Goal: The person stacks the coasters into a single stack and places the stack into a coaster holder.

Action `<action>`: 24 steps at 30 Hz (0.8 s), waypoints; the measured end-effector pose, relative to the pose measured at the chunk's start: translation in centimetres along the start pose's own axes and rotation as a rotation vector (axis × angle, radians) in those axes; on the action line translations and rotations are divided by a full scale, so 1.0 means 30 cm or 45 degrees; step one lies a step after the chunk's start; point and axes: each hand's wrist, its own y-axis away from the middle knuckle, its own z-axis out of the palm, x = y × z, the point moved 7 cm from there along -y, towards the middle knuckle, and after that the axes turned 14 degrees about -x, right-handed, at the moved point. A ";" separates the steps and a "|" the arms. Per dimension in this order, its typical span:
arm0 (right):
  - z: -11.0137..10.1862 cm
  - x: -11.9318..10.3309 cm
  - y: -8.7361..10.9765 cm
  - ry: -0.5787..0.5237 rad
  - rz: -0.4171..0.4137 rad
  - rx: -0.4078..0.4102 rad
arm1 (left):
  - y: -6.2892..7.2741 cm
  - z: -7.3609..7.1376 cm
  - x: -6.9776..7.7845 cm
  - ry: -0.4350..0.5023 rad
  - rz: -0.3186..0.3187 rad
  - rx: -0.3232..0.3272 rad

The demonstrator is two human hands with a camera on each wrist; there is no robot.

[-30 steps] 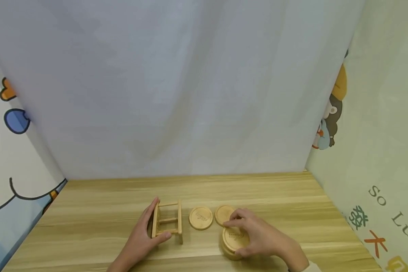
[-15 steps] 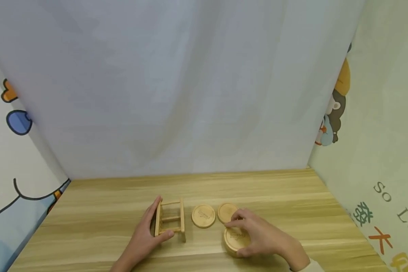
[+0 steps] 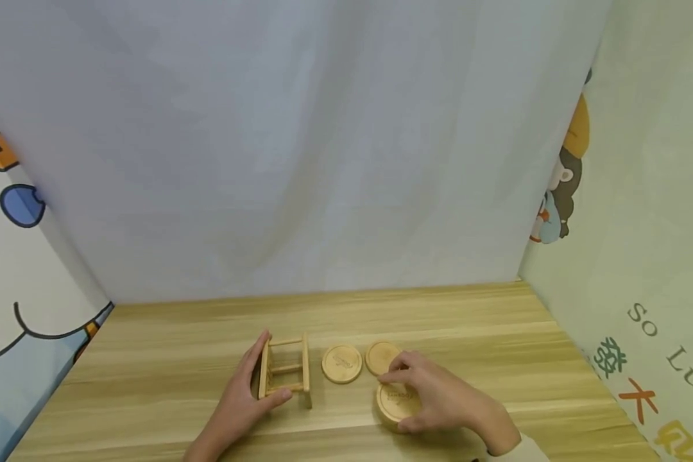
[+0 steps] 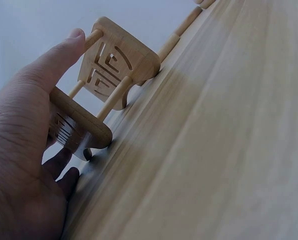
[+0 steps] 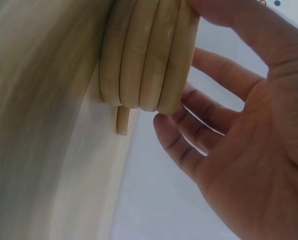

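At lower centre, the left hand [image 3: 239, 393] grips the wooden rack [image 3: 287, 369]; farther right, the right hand [image 3: 441, 396] pinches the disc stack [image 3: 395, 404], apparently by its top; uneven pressure could slide discs off.

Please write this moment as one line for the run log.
left hand: holds wooden rack | right hand: grips disc stack | two loose discs: flat on table

The green wall [image 3: 641, 192] reads “So Luc”, “發”, “大”.
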 end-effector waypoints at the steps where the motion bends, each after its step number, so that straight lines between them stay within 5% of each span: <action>1: -0.001 0.000 0.000 -0.001 0.005 -0.002 | -0.001 0.000 0.001 -0.002 -0.001 -0.003; 24: -0.021 0.002 0.014 -0.020 0.008 0.061 | 0.001 -0.007 0.016 -0.003 0.002 0.012</action>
